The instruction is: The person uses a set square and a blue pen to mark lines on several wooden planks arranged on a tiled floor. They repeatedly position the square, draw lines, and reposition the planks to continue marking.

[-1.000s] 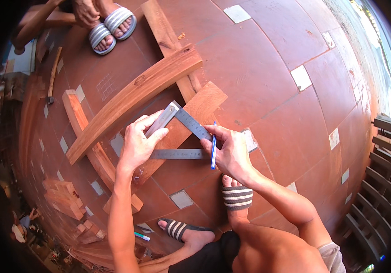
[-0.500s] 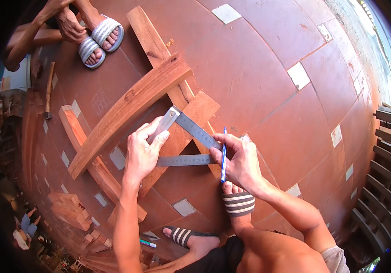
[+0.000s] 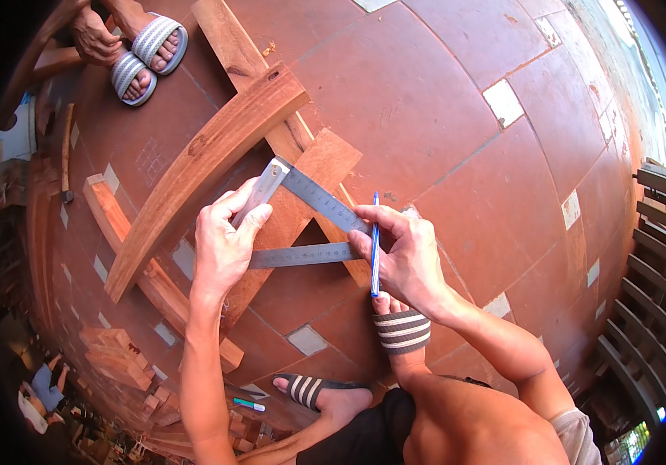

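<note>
My left hand [image 3: 223, 240] is closed on the thick metal handle of a try square [image 3: 319, 197], held above crossed timbers. The square's graduated blade slants down to my right hand [image 3: 410, 252], whose thumb and index finger are at its end. A blue-and-white pen [image 3: 375, 252] stands roughly upright in those right fingers. Below the blade, a steel ruler [image 3: 302, 255] spans from beside my left hand to my right fingertips; how its ends are held is hidden. Beneath the tools lies a flat board [image 3: 290, 213], crossing a long straight timber [image 3: 228, 46].
A curved timber [image 3: 201, 159] bridges the long timber and a narrower beam [image 3: 164, 291] at left. Wood offcuts [image 3: 116, 356], a green-and-white marker [image 3: 249, 404] and a hammer [image 3: 66, 155] lie farther left. Another person's sandalled feet [image 3: 147, 58] are at upper left; a slatted rack [image 3: 654, 275] stands right.
The whole scene has shifted slightly left and up in view. Both hands keep their hold on the square and pen, with little change between them.
</note>
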The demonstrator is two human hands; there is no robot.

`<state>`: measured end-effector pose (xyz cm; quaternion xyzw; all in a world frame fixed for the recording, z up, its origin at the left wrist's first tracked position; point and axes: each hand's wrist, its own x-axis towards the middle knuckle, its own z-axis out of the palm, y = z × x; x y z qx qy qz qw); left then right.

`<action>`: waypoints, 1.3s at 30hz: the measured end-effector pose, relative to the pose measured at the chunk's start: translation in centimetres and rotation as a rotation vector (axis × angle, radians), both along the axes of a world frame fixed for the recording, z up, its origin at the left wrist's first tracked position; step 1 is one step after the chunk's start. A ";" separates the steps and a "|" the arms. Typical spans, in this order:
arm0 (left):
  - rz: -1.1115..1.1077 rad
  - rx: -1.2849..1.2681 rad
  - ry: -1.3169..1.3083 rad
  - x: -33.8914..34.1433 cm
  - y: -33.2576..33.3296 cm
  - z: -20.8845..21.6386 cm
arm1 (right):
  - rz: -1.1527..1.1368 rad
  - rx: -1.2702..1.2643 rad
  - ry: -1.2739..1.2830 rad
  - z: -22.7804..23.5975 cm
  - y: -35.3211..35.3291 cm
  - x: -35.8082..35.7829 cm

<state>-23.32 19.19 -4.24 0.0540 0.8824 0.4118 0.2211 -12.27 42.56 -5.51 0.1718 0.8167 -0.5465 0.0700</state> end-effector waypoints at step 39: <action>-0.010 -0.018 0.029 0.1 0.0 -0.1 | 0.319 0.032 0.065 3.9 2.4 -8.0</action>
